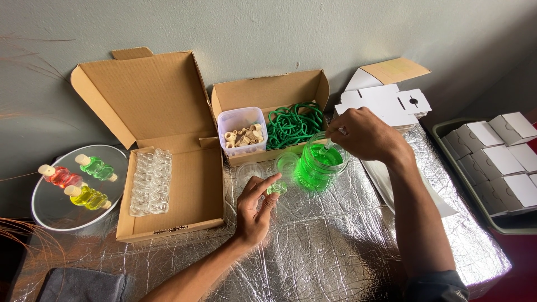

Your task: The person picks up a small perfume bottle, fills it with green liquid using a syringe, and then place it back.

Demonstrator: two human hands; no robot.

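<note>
Green liquid fills a glass jar (320, 164) near the far edge of the foil-covered table (335, 246). The right hand (363, 134) pinches a small tool (333, 140) dipped into this jar. The left hand (254, 210) grips a small clear bottle (276, 187) just beside the jar, in front of the cardboard box (168, 184).

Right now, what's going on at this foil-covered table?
A person's left hand holds a small clear bottle with green liquid in it above the foil-covered table. The right hand holds a thin tool in a jar of green liquid. Empty little bottles lie in an open cardboard box, and red, green and yellow filled bottles lie on a round tray.
</note>
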